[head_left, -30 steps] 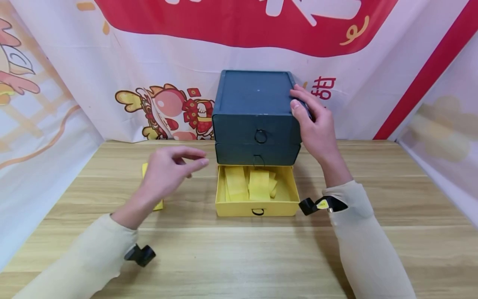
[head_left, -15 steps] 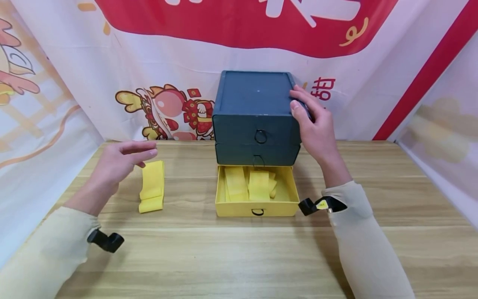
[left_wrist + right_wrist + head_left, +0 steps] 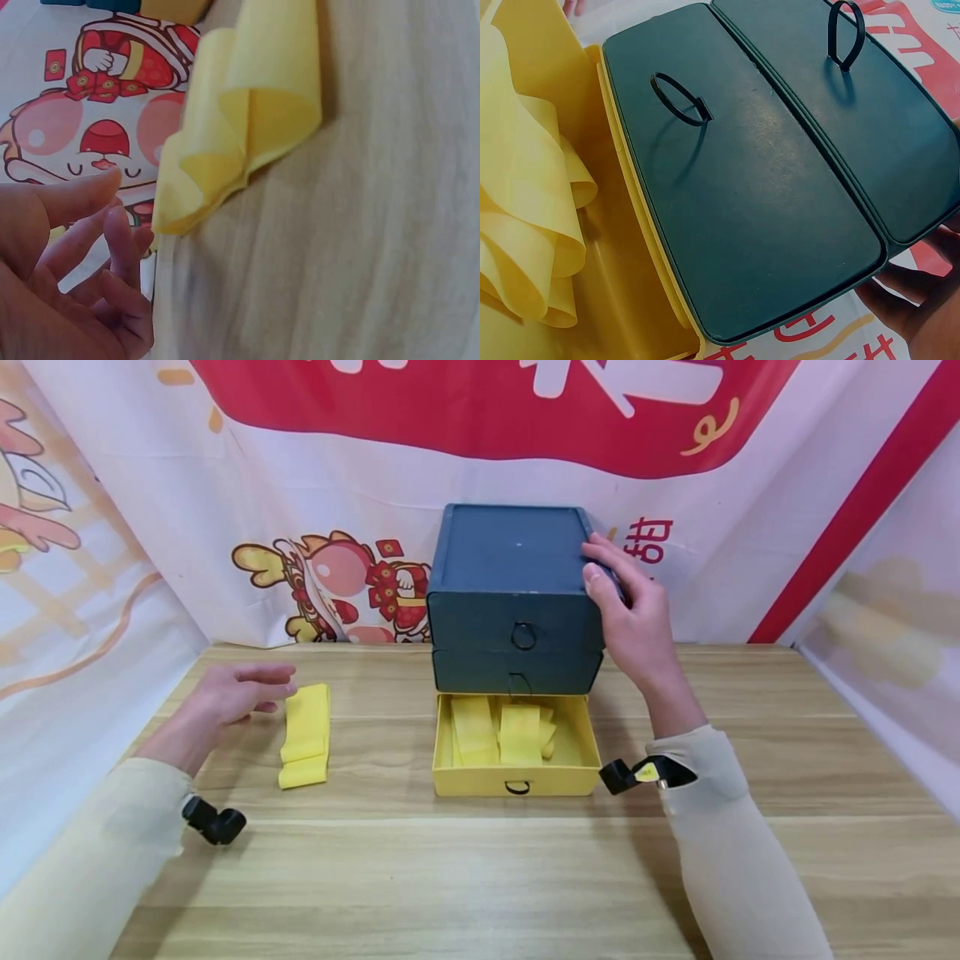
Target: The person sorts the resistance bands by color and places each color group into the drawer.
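A folded yellow band (image 3: 306,731) lies in loose loops on the table at the left. My left hand (image 3: 232,697) is just left of its far end, fingers relaxed and holding nothing. In the left wrist view, thumb and fingertips of the left hand (image 3: 90,255) stand apart, near the band's folds (image 3: 240,97). My right hand (image 3: 633,610) holds the upper right edge of a dark blue drawer box (image 3: 517,552), thumb on top and fingers against its side. Below it, a yellow drawer (image 3: 480,781) is pulled out, with several yellow strips (image 3: 519,733) inside.
Two dark drawer fronts with black ring pulls (image 3: 523,635) are shut above the yellow drawer. The wooden table (image 3: 480,877) ends at a printed white and red curtain (image 3: 337,477) behind and at both sides.
My left hand has moved left, away from the drawer, past the folded band and lower beside its far end. The right hand stays on the box.
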### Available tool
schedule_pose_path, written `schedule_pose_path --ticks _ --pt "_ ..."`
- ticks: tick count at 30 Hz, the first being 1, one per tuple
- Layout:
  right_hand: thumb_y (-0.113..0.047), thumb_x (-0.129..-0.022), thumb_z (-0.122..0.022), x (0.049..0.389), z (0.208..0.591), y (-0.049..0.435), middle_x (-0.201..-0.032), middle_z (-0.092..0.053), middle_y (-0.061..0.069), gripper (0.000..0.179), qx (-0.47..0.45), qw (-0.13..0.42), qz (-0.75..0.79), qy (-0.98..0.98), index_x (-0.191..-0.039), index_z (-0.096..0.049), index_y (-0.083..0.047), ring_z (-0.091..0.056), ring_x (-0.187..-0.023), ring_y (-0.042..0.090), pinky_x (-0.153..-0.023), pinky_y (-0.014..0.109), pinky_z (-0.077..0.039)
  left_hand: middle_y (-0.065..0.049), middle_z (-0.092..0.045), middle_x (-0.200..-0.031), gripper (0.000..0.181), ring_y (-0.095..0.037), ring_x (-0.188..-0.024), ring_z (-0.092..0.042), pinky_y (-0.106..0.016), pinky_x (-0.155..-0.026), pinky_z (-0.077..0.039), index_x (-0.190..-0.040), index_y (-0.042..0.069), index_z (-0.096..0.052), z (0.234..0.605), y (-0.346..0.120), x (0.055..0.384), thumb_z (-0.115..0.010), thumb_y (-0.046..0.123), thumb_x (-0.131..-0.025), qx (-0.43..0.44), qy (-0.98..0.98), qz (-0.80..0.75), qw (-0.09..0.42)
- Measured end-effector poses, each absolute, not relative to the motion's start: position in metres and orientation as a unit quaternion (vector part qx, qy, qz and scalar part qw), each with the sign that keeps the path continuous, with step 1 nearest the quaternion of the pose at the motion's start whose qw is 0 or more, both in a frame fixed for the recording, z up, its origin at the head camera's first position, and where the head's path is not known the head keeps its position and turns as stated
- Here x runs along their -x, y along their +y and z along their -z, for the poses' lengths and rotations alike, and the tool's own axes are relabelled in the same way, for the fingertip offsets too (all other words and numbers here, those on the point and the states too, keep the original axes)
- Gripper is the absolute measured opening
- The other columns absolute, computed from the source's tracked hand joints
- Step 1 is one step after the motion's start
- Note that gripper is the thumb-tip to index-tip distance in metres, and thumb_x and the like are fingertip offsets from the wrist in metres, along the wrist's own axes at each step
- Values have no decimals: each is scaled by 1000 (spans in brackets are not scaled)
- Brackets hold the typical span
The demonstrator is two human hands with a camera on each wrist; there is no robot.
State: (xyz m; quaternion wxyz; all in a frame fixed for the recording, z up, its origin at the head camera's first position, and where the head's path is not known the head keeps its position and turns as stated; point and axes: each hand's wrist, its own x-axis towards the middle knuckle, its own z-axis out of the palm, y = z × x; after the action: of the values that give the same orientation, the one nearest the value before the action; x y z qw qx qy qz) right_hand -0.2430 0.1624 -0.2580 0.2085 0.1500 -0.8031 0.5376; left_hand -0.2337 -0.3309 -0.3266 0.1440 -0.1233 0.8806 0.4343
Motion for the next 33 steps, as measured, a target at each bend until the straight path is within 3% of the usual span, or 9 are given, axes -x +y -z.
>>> schedule_pose_path --ticks 4,8,11,16,20,24,29,33 --pt "-45 -108 -54 243 258 162 -167 -46 -14 51 -150 209 -537 -803 -155 -57 -25 -40 -155 10 -122 47 -46 -21 -51 -161 68 -5 -94 -68 -30 -89 -57 -160 10 -47 334 -331 237 -73 31 -101 106 888 -423 145" --pt "-45 -108 -54 243 259 162 -166 -46 -15 51 -150 211 -536 -804 -154 -58 -25 -40 -155 9 -122 47 -46 -24 -50 -161 66 -29 -130 -58 -45 -110 -48 -156 7 -52 339 -330 236 -76 28 -99 98 903 -396 133" --pt "-45 -108 -54 243 259 162 -166 -46 -15 51 -150 211 -535 -804 -154 -58 -26 -40 -155 9 -122 47 -46 -26 -51 -159 64 -41 -142 -43 -54 -115 -39 -153 7 -55 341 -329 235 -77 29 -98 97 913 -377 126" --pt "-46 -108 -54 243 259 162 -167 -45 -15 51 -151 211 -536 -803 -154 -58 -25 -40 -155 10 -123 47 -45 -26 -53 -154 60 -39 -132 -46 -48 -106 -40 -150 7 -59 342 -326 234 -76 31 -98 102 920 -361 119" --pt "-45 -108 -54 243 259 162 -167 -45 -14 51 -152 212 -536 -803 -154 -58 -25 -40 -155 10 -122 47 -45 -27 -52 -155 60 -43 -137 -44 -58 -113 -38 -149 6 -60 341 -324 233 -76 34 -98 111 921 -357 114" --pt "-46 -108 -54 243 259 162 -167 -45 -14 51 -152 211 -536 -803 -154 -57 -25 -40 -155 10 -122 47 -46 -28 -52 -155 63 -44 -138 -44 -60 -114 -38 -147 5 -61 341 -322 232 -76 40 -98 121 922 -353 108" --pt "-46 -108 -53 243 258 162 -167 -45 -14 51 -152 210 -534 -804 -155 -57 -25 -40 -155 10 -122 46 -46 -26 -55 -153 61 -39 -135 -49 -48 -104 -45 -146 5 -61 340 -321 229 -74 43 -100 106 918 -372 92" --pt "-46 -108 -53 243 258 162 -167 -45 -14 51 -151 208 -536 -804 -155 -57 -25 -40 -155 10 -122 47 -46 -17 -66 -144 59 -26 -121 -57 -31 -90 -48 -142 8 -65 334 -318 224 -71 48 -100 85 917 -385 57"
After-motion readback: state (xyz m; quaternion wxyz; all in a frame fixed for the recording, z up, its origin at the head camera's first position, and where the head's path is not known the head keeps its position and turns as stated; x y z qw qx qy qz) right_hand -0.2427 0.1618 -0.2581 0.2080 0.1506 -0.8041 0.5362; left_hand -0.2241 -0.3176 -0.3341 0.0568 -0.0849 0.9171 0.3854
